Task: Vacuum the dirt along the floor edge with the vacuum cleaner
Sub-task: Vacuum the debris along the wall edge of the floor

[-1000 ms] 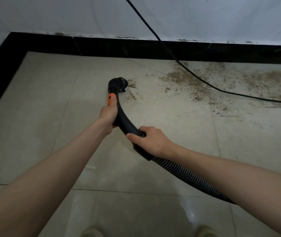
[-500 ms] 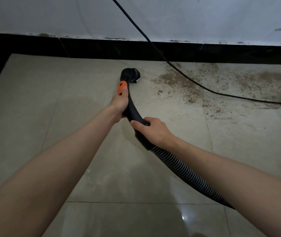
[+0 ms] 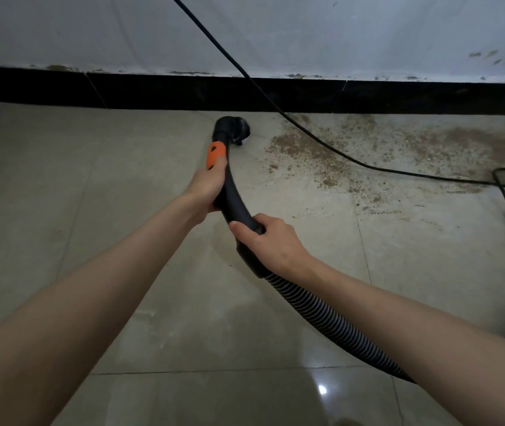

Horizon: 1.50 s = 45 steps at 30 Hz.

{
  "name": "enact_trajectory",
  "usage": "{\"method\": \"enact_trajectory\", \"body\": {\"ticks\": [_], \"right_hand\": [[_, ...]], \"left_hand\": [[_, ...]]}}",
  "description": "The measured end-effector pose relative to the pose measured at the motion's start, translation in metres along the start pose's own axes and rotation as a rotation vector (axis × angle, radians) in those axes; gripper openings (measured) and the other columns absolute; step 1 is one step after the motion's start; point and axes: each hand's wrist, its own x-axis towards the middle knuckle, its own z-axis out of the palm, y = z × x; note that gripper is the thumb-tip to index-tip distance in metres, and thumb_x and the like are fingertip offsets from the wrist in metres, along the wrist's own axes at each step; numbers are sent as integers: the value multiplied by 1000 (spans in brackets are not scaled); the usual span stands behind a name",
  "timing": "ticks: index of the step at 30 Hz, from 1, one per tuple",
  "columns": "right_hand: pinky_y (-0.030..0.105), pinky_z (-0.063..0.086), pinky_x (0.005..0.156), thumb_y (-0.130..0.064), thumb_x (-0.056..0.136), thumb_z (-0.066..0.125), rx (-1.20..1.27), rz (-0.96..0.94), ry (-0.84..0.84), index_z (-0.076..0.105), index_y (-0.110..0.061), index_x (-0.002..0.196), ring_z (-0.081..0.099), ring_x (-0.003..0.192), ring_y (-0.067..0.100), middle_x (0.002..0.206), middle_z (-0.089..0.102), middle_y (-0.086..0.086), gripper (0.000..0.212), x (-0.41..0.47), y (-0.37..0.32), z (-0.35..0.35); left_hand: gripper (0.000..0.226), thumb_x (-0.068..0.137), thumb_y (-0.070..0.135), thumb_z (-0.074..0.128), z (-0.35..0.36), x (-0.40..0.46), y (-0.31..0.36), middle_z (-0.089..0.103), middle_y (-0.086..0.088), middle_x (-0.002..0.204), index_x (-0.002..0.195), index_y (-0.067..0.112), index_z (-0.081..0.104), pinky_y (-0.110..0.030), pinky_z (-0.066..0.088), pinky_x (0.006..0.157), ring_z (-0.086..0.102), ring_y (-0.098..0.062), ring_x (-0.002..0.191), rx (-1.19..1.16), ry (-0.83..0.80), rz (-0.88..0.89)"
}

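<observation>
The fingers of the left hand (image 3: 206, 187) curl round the curved black handle tube (image 3: 236, 201) of the vacuum cleaner, with the thumb lying up against the orange slider (image 3: 216, 155). The right hand (image 3: 271, 241) grips the same tube lower down, thumb across the top and fingers wrapped underneath, just above where the ribbed hose (image 3: 331, 321) begins. Beyond the left hand the tube ends in a round black nozzle (image 3: 234, 129) that sits low on the tiled floor (image 3: 106, 229), close to the black skirting (image 3: 153, 90) under the white wall (image 3: 337, 35). Brown dirt (image 3: 322, 155) is scattered to the right of the nozzle, along the floor edge. A black power cable (image 3: 279, 107) runs down from the wall across the dirt and coils at the right side.
</observation>
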Motion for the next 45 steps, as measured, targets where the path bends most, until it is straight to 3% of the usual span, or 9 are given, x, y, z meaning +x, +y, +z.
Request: {"method": "enact_trajectory", "body": {"ticks": [4,12,19,24,31,34,39,43,45], "right_hand": [[25,49,62,-56,87,58,-54,-40,-129,56,-25,77,63,71,10,76,65,-6,32,-22,-9,21],[24,45,62,-57,91,54,-212,-84,-360,54,-26,83,63,80,18,83,64,-3,31,-54,-17,41],[20,41,58,-55,92,55,-217,-55,-364,53,-27,78,58,71,7,79,62,-7,31,-67,-14,32],[28,51,71,-52,92,57,-132,-18,-295,61,-18,90,66,80,17,90,70,2,34,-56,-15,20],[18,41,54,-55,90,57,-117,24,-197,57,-23,77,59,67,6,75,62,-7,34,-32,-14,16],[11,37,47,-53,90,57,-106,26,-193,55,-23,76,58,64,5,73,62,-7,33,-36,-5,14],[22,51,63,-53,91,55,-132,-37,-255,57,-24,85,66,75,11,85,70,-2,30,-53,3,16],[21,44,59,-54,91,55,-167,-112,-277,51,-31,78,62,71,8,78,64,-9,26,-63,-7,27],[20,44,59,-55,91,55,-159,-114,-316,53,-30,79,62,72,8,78,65,-8,28,-67,-12,30]], "left_hand": [[65,92,61,40,-37,-14,-23,58,-4,91,125,6,51,-30,46,59,57,-20,81,-115,124,-70],[65,94,59,38,-77,-54,-75,58,-12,113,129,5,47,-34,49,68,59,-28,100,-204,273,-178],[59,96,56,34,-63,-69,-75,57,-9,104,124,6,47,-34,47,67,57,-25,93,-188,252,-163],[53,97,54,34,-46,-61,-50,55,-9,108,122,9,48,-36,48,74,56,-26,98,-147,215,-128],[46,99,50,34,-33,-40,-26,54,-7,104,116,9,46,-30,46,56,55,-24,92,-87,146,-107],[48,98,53,33,-25,-39,-29,54,-8,104,113,9,45,-32,47,62,55,-24,94,-61,127,-107],[52,95,57,36,-31,-52,-56,59,-8,100,110,9,49,-33,49,71,58,-24,90,-109,240,-109],[62,93,59,37,-53,-63,-62,61,-11,110,121,6,51,-36,52,82,60,-26,98,-136,359,-84],[63,93,59,37,-61,-70,-66,59,-9,110,125,6,49,-34,50,78,59,-26,97,-148,384,-81]]}}
